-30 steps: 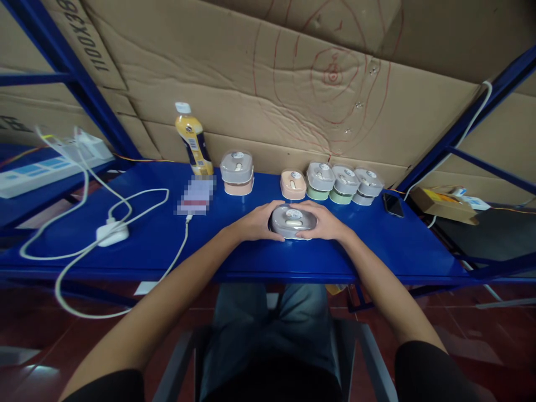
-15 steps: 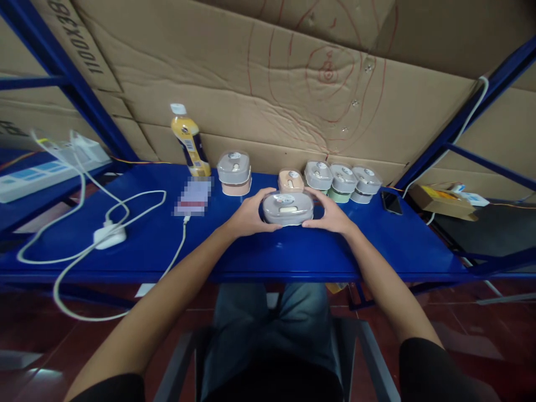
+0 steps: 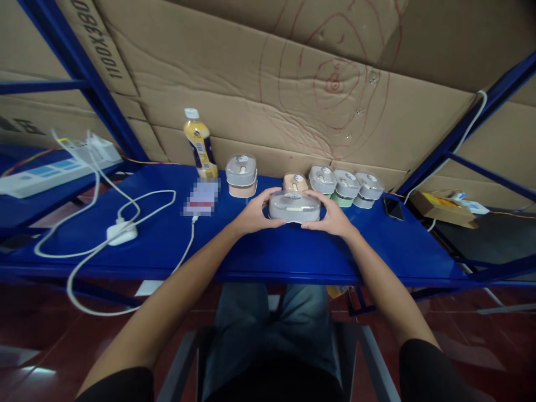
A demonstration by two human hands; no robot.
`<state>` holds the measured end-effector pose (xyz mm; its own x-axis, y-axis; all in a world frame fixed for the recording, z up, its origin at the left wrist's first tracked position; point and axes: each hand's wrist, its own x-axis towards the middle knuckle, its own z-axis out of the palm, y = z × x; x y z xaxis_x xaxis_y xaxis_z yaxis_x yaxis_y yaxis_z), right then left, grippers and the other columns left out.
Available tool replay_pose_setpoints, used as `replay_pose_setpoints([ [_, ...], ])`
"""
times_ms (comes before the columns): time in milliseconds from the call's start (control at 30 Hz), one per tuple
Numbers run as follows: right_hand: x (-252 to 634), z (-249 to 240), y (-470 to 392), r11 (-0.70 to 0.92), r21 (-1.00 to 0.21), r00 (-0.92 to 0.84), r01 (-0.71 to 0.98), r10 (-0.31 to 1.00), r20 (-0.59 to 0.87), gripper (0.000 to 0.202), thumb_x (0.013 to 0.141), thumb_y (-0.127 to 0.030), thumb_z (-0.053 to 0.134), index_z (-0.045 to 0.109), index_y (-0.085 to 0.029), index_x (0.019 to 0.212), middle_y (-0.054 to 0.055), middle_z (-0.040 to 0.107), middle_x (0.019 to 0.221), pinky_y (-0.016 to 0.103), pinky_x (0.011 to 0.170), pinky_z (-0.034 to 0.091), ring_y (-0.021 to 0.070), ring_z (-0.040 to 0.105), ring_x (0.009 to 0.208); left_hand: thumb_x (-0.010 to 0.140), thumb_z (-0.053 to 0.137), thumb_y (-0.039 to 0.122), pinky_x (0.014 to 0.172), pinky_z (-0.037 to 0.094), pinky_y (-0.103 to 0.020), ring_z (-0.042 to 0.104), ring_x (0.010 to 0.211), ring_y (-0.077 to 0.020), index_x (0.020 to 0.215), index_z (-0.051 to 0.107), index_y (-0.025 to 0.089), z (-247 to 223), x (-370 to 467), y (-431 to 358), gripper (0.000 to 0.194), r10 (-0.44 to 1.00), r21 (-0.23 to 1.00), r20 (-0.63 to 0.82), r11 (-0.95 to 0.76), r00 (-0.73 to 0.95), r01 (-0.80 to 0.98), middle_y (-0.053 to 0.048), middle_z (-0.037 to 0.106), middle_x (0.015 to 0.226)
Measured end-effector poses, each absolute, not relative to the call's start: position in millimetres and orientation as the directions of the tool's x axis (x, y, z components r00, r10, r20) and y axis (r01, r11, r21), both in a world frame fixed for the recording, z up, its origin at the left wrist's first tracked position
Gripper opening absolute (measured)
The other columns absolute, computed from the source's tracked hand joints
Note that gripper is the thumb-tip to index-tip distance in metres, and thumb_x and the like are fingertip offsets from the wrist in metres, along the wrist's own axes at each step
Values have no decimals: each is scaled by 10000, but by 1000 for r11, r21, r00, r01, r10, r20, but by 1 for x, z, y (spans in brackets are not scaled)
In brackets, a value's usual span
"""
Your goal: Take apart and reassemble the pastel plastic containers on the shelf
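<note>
Between my two hands is a grey oval lunch box [image 3: 294,207] with a clear lid and a pale handle or clip on its front. My left hand [image 3: 258,213] grips its left end, thumb at the lower front edge and fingers over the top. My right hand [image 3: 331,214] grips the right end the same way. Just behind it, partly hidden, is a peach box [image 3: 295,181]. Stacked smaller boxes stand to the right, among them a grey one [image 3: 322,178], one over a green box [image 3: 341,200], and another grey one [image 3: 368,184].
On the blue table [image 3: 285,254], a grey box over a pink one [image 3: 243,176] stands left, near a yellow drink bottle [image 3: 201,146]. A blurred-out phone [image 3: 202,196] charges by a white cable from an adapter [image 3: 121,232]. A dark phone [image 3: 393,208] lies right. Cardboard [image 3: 234,84] backs the table.
The grey lunch box has tipped in my hands, so its front side shows more and its lid less. The whole view has shifted slightly.
</note>
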<state>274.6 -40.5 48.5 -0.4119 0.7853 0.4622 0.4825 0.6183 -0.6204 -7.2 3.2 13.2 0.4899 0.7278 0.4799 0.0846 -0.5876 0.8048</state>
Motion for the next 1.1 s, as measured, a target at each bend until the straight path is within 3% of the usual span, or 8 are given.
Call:
replay_pose_setpoints([
  [100, 267, 56, -32, 582, -593, -294, 557, 806, 514, 927, 686, -647, 914, 573, -309, 1480, 102, 656, 1487, 613, 1245, 402, 405, 592, 1390, 783, 833, 442, 1145, 530, -536, 681, 1278, -322, 1557, 410, 174, 12, -7, 7, 922, 761, 765, 549, -624, 344, 161, -195, 675, 1370],
  [200, 251, 64, -13, 504, -516, -130, 692, 791, 598, 932, 712, -654, 894, 556, -285, 1499, 163, 613, 1486, 671, 1246, 337, 472, 497, 1426, 845, 780, 435, 1128, 534, -506, 681, 1236, -296, 1496, 445, 182, 11, -8, 10, 774, 738, 671, 647, -671, 193, 317, -165, 681, 1308],
  [333, 223, 70, 20, 320, -402, 2, 858, 780, 625, 879, 812, -656, 801, 521, -216, 1519, 244, 585, 1412, 748, 1187, 260, 541, 369, 1421, 903, 730, 389, 1053, 569, -467, 699, 1162, -266, 1402, 489, 205, 9, -10, 12, 584, 711, 617, 692, -674, 129, 406, -118, 692, 1219],
  [467, 200, 73, 39, 29, -155, 70, 988, 802, 593, 795, 935, -586, 691, 458, -114, 1531, 284, 605, 1332, 648, 1102, 310, 473, 445, 1298, 893, 740, 330, 981, 600, -454, 719, 1088, -258, 1320, 531, 206, 5, -9, 16, 492, 658, 567, 748, -705, 92, 426, -105, 709, 1157],
  [567, 191, 72, 42, -90, -15, 82, 996, 804, 590, 752, 959, -571, 670, 470, -85, 1497, 282, 640, 1258, 575, 1035, 333, 426, 500, 1197, 890, 746, 291, 958, 612, -452, 724, 1063, -259, 1268, 557, 208, 5, -9, 18, 431, 622, 538, 783, -704, 35, 463, -102, 720, 1130],
  [933, 173, 56, 46, -205, 12, 157, 979, 784, 600, 661, 843, -540, 829, 597, -37, 1204, 296, 620, 1224, 521, 1010, 373, 412, 523, 1154, 897, 727, 288, 986, 601, -459, 718, 1081, -281, 1208, 575, 198, 9, -10, 16, 358, 606, 513, 796, -677, 4, 527, -117, 712, 1132],
  [1100, 172, 62, 42, -188, 13, 144, 982, 792, 593, 717, 828, -534, 849, 588, -8, 1240, 308, 600, 1252, 536, 1022, 390, 419, 516, 1168, 867, 762, 331, 1136, 496, -562, 620, 1287, -379, 1300, 557, 170, 23, -12, 14, 506, 630, 516, 769, -509, -111, 689, -189, 654, 1288],
])
